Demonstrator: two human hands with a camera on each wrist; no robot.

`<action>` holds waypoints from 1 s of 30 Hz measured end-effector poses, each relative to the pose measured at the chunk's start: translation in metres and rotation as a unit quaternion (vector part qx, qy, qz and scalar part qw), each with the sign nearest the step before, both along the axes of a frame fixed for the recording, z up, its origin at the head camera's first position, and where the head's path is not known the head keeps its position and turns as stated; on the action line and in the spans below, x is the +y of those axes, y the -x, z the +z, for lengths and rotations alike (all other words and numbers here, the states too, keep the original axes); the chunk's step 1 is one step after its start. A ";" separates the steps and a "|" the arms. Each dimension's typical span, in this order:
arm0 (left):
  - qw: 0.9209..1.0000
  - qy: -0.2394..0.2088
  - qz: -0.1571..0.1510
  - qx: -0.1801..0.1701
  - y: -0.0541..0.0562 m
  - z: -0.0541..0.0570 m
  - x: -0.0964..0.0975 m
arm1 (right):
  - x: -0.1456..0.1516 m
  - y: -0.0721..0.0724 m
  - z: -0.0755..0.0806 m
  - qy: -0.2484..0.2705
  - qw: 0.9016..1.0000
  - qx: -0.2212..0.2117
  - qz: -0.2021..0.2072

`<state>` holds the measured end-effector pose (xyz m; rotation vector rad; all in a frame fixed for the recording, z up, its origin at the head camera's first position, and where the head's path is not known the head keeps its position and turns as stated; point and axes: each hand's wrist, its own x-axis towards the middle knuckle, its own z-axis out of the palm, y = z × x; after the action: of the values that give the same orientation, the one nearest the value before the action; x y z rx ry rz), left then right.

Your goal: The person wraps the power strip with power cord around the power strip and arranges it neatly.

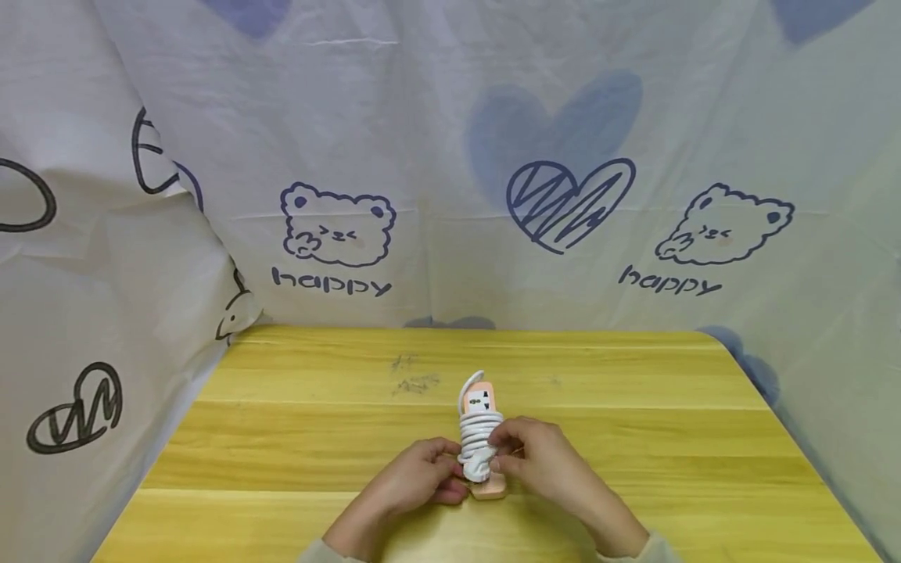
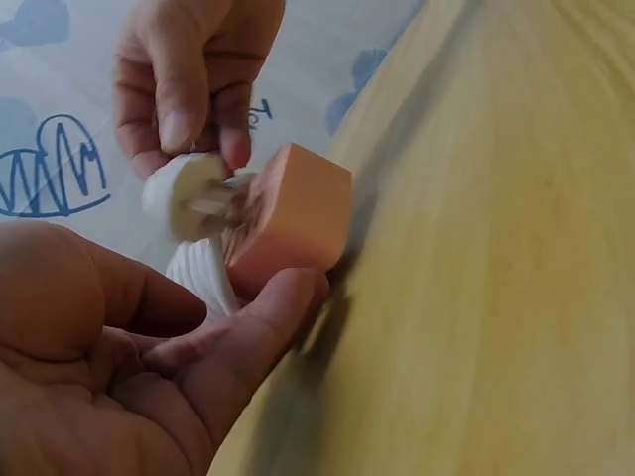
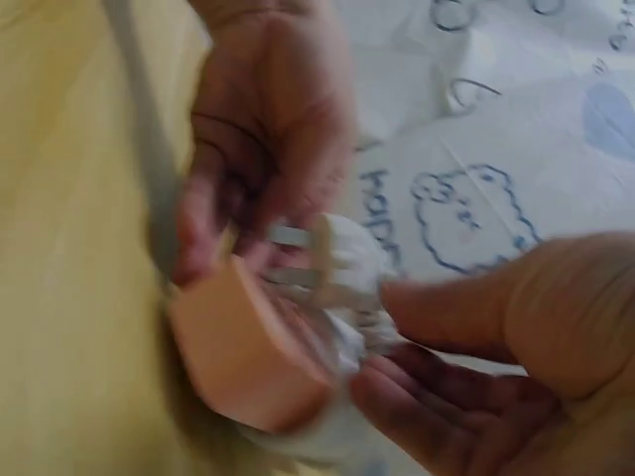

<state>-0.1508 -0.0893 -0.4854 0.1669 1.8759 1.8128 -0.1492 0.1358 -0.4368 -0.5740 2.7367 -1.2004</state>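
A peach-coloured power strip with a white socket face lies on the wooden table, its white cord wound several times around the middle. My left hand holds the strip from its left side near the close end, thumb and fingers bent about it. From the right, my right hand pinches the white plug at the cord's end. The plug's metal prongs point toward the strip's peach end in the left wrist view. Both wrist views are somewhat blurred.
The light wooden table extends to both sides of the hands. Behind it hangs a pale cloth printed with hearts, bears and lettering, and another printed cloth hangs at the left. A loop of cord sticks up at the strip's far end.
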 end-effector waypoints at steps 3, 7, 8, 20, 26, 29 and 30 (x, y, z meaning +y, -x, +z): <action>1.000 -0.008 -0.010 0.002 0.000 -0.001 0.002 | -0.007 -0.002 -0.003 -0.026 0.999 0.038 -0.005; 1.000 -0.009 -0.005 -0.007 0.002 0.000 0.002 | -0.007 -0.004 -0.004 -0.038 0.998 0.041 -0.004; 1.000 -0.009 -0.002 -0.013 0.003 0.001 0.001 | -0.006 -0.004 -0.003 -0.036 0.999 0.034 -0.003; 0.999 0.002 -0.003 -0.035 0.000 0.005 0.002 | 0.012 -0.003 0.012 -0.067 0.996 -0.007 -0.060; 0.999 0.003 -0.016 -0.038 -0.002 0.006 0.003 | 0.009 0.001 0.005 -0.067 0.992 -0.022 -0.103; 0.999 0.001 -0.020 -0.042 -0.003 0.007 0.004 | 0.006 0.003 0.002 -0.070 0.992 -0.006 -0.109; 0.999 0.001 -0.021 -0.043 -0.003 0.007 0.005 | 0.006 0.004 0.001 -0.072 0.991 0.000 -0.110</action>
<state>-0.1475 -0.0844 -0.4784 0.1240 1.8020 1.7608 -0.1527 0.1414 -0.4354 -0.2611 2.9155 -1.0298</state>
